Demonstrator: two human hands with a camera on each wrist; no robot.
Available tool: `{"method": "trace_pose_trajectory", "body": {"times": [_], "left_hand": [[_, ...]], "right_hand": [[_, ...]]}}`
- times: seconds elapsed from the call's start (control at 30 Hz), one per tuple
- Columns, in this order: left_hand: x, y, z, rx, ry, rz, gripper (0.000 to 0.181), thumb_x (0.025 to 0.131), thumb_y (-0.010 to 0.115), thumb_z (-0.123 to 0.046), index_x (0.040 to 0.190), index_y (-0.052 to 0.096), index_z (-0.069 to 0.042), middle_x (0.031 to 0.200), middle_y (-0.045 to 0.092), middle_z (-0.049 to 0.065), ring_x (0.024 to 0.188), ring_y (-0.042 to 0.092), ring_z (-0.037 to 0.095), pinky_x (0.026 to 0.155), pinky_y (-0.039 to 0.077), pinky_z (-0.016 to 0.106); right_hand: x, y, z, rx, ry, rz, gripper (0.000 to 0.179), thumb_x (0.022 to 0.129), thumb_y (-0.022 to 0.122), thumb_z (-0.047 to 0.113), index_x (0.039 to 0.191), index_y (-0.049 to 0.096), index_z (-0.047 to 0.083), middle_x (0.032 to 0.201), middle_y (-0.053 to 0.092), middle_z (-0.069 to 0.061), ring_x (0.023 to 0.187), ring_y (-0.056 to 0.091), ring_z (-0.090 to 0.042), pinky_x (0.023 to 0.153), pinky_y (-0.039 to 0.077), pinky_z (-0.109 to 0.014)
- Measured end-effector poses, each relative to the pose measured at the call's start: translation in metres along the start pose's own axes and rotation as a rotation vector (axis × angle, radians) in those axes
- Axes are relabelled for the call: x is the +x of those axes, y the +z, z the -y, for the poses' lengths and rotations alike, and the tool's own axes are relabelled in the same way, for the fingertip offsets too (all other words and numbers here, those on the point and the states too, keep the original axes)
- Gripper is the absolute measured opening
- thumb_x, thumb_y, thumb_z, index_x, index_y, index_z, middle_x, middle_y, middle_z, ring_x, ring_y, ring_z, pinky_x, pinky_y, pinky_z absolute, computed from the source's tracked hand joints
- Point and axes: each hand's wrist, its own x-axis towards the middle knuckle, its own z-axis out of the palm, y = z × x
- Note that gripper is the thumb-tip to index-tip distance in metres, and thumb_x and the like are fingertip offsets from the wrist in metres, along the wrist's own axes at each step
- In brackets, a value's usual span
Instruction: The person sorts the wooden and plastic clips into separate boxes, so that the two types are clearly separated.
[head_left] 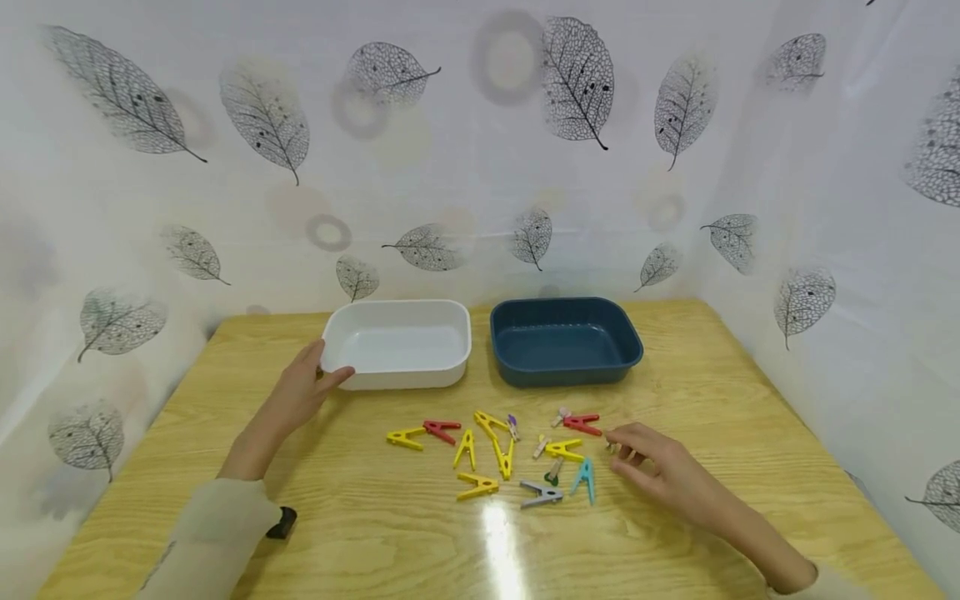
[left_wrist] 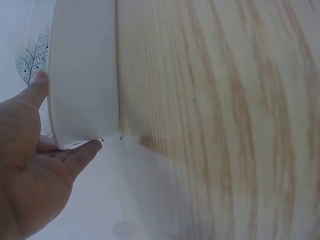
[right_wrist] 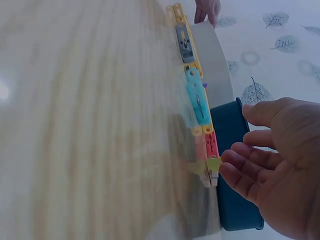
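My left hand grips the left end of a white plastic basin, thumb by the front rim and fingers along the end wall. In the left wrist view, the fingertips touch the basin's end. My right hand hovers beside scattered clothespins, its fingers loosely bent with nothing visibly held. Nearest it are a red clothespin, a light-blue one and a small wooden one with a yellow-green decoration, close to the fingertips. Several yellow clothespins and a grey one lie further left.
A dark blue basin stands right of the white one, with a narrow gap between them. Both are at the back of the wooden table. Behind and beside the table hangs a white curtain printed with leaves.
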Motion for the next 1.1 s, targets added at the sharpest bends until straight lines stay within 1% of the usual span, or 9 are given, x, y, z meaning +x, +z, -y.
{"method": "trace_pose_trajectory", "body": {"times": [0.17,0.33,0.4,0.53,0.63,0.7,0.8,0.87,1.1], "left_hand": [[0.0,0.001,-0.004,0.007,-0.008,-0.007,0.07,0.106,0.061,-0.033,0.152,0.032,0.01,0.143,0.044,0.035,0.122,0.051,0.047,0.102,0.044,0.063],[0.001,0.004,-0.006,0.024,-0.03,-0.001,0.074,0.106,0.06,-0.037,0.153,0.03,0.012,0.139,0.049,0.035,0.122,0.053,0.047,0.104,0.044,0.063],[0.001,0.005,-0.006,0.027,-0.043,0.009,0.077,0.106,0.059,-0.039,0.154,0.027,0.012,0.141,0.047,0.037,0.126,0.052,0.05,0.106,0.043,0.064],[0.002,0.007,-0.006,0.028,-0.06,0.016,0.082,0.107,0.058,-0.041,0.157,0.021,0.013,0.15,0.039,0.039,0.134,0.046,0.053,0.111,0.038,0.065],[0.002,0.008,-0.008,0.03,-0.053,0.006,0.081,0.106,0.059,-0.04,0.157,0.023,0.013,0.151,0.039,0.039,0.132,0.047,0.053,0.11,0.039,0.064],[0.002,0.008,-0.009,0.031,-0.048,0.001,0.081,0.106,0.059,-0.039,0.156,0.024,0.014,0.149,0.04,0.039,0.13,0.048,0.053,0.109,0.041,0.064],[0.002,0.008,-0.011,0.037,-0.046,-0.005,0.079,0.106,0.06,-0.038,0.155,0.026,0.014,0.145,0.044,0.038,0.126,0.051,0.051,0.106,0.043,0.063],[0.002,0.008,-0.012,0.039,-0.057,0.0,0.081,0.106,0.06,-0.039,0.155,0.025,0.015,0.146,0.043,0.039,0.127,0.051,0.051,0.108,0.042,0.063],[0.003,0.009,-0.01,0.046,-0.095,0.01,0.088,0.105,0.06,-0.043,0.156,0.02,0.016,0.148,0.04,0.04,0.129,0.049,0.053,0.109,0.041,0.063]], "right_hand": [[-0.002,0.01,0.002,0.021,-0.053,0.04,0.033,0.092,0.074,-0.004,0.124,0.067,-0.007,0.107,0.068,-0.008,0.085,0.06,-0.001,0.063,0.057,-0.022],[-0.004,0.017,0.005,0.022,-0.001,0.097,0.035,0.093,0.073,-0.002,0.127,0.068,-0.004,0.109,0.066,-0.002,0.086,0.058,0.0,0.066,0.055,-0.021],[-0.004,0.018,0.007,-0.003,0.017,0.113,0.036,0.093,0.072,-0.003,0.128,0.068,-0.003,0.114,0.065,-0.003,0.087,0.057,0.0,0.068,0.055,-0.021],[-0.002,0.02,0.011,-0.066,0.017,0.133,0.039,0.091,0.071,-0.006,0.13,0.067,-0.002,0.123,0.064,-0.007,0.088,0.055,-0.002,0.07,0.053,-0.021],[0.001,0.02,0.014,-0.091,0.024,0.161,0.041,0.09,0.071,-0.007,0.131,0.067,-0.001,0.127,0.063,-0.008,0.091,0.057,-0.004,0.072,0.054,-0.022],[0.003,0.021,0.016,-0.115,0.019,0.174,0.04,0.09,0.071,-0.008,0.13,0.068,0.0,0.127,0.062,-0.007,0.097,0.061,-0.008,0.078,0.057,-0.025],[0.004,0.024,0.016,-0.156,-0.006,0.171,0.039,0.091,0.07,-0.009,0.128,0.07,0.002,0.124,0.062,-0.003,0.103,0.063,-0.012,0.083,0.059,-0.029],[0.004,0.025,0.016,-0.171,-0.01,0.172,0.039,0.091,0.069,-0.009,0.128,0.071,0.003,0.121,0.061,-0.001,0.102,0.063,-0.012,0.082,0.059,-0.029],[0.006,0.026,0.017,-0.164,0.023,0.198,0.035,0.093,0.069,-0.005,0.126,0.074,0.008,0.112,0.057,0.004,0.092,0.054,-0.005,0.073,0.054,-0.025]]}}
